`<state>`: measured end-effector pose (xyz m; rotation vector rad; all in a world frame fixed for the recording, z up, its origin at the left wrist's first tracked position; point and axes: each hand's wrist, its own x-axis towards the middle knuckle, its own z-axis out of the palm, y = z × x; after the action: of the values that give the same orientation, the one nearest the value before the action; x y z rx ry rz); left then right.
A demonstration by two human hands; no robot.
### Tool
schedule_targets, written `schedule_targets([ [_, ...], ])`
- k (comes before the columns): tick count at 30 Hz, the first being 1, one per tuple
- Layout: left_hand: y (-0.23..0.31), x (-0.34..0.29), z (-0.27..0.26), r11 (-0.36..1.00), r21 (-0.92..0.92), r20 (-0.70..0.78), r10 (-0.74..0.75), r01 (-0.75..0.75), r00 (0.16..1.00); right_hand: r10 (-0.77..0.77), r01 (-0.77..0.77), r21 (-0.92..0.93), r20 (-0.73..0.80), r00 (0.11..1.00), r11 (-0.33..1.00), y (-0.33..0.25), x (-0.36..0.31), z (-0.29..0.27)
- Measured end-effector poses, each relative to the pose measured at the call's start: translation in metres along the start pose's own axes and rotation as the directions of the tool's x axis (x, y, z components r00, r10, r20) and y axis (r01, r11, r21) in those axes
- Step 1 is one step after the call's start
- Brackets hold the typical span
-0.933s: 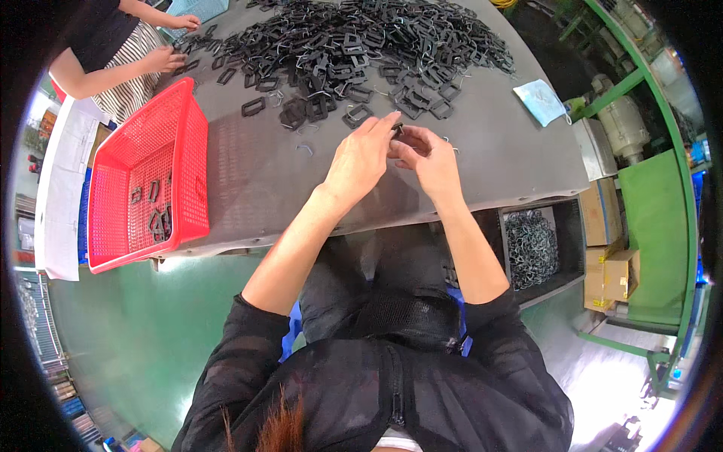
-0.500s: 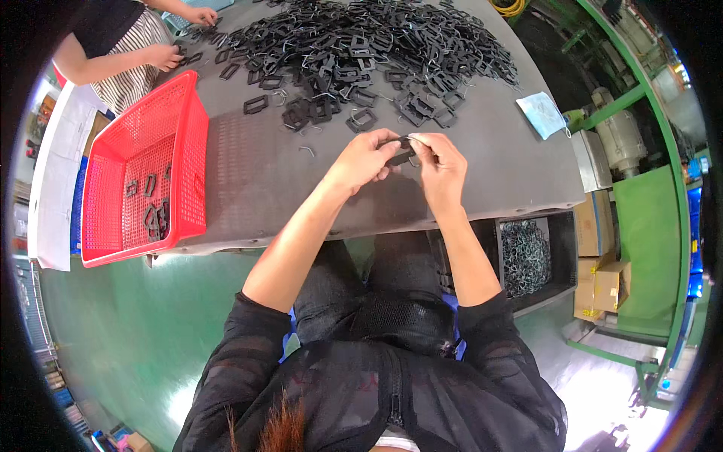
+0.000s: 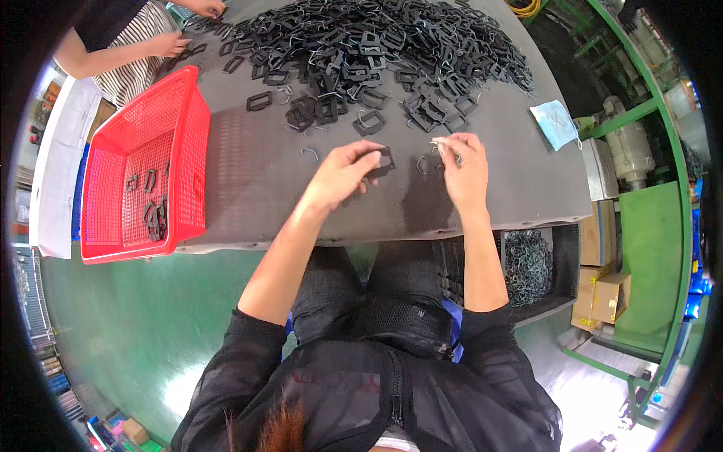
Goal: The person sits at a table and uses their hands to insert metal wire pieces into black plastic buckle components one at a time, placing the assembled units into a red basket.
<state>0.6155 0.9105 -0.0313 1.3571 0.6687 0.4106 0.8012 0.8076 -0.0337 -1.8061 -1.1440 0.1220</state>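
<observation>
Pinching a black frame (image 3: 385,162) between thumb and fingers, the left hand (image 3: 343,173) holds it over the table (image 3: 248,173), near the front edge. The right hand (image 3: 465,169) is apart from it, beside a few bent hooks (image 3: 422,164); its thumb and forefinger sit close together, but whether they pinch a hook is too small to tell. The step in hand looks like handling one frame and the hooks piece by piece; in my judgement, the next move calls for a steady left pinch and a fine right fingertip grip, the wire being thin. Beyond the hands spreads a pile (image 3: 376,53) of frames mixed with hooks, and to the left stands a red basket (image 3: 192,143) with a few frames inside. Past it, a co-worker's hand (image 3: 173,44) is near loose frames. A blue mask (image 3: 555,125) lies to the right, with a hook-filled bin (image 3: 566,260) below and cartons (image 3: 610,296) beyond. Faint reddish lettering seems to show on the jacket (image 3: 339,377), but no brand or word is readable
</observation>
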Motion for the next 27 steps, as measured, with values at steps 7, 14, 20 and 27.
schedule_targets([
  [7, 0.006, 0.015, -0.028, 0.937, -0.349, -0.114, -0.035, -0.006, 0.993, -0.232, 0.310, -0.502, 0.213, 0.949, 0.808, 0.023, -0.024, 0.013],
  [14, 0.013, 0.027, -0.024, 0.961, 0.273, -0.358, 0.072, 0.030, 0.931, 0.009, -0.041, -0.625, -0.054, 0.998, 0.780, 0.109, -0.050, -0.113],
  [20, 0.002, 0.073, -0.004, 0.542, 0.805, -0.184, 0.615, -0.242, 0.766, 0.334, -0.449, -0.826, -0.340, 0.879, 0.341, 0.111, -0.094, -0.181],
  [27, 0.012, 0.121, 0.006, 0.154, 0.988, -0.096, 0.514, 0.018, 0.852, -0.089, 0.021, -0.441, -0.134, 0.987, 0.897, 0.020, -0.006, -0.069],
])
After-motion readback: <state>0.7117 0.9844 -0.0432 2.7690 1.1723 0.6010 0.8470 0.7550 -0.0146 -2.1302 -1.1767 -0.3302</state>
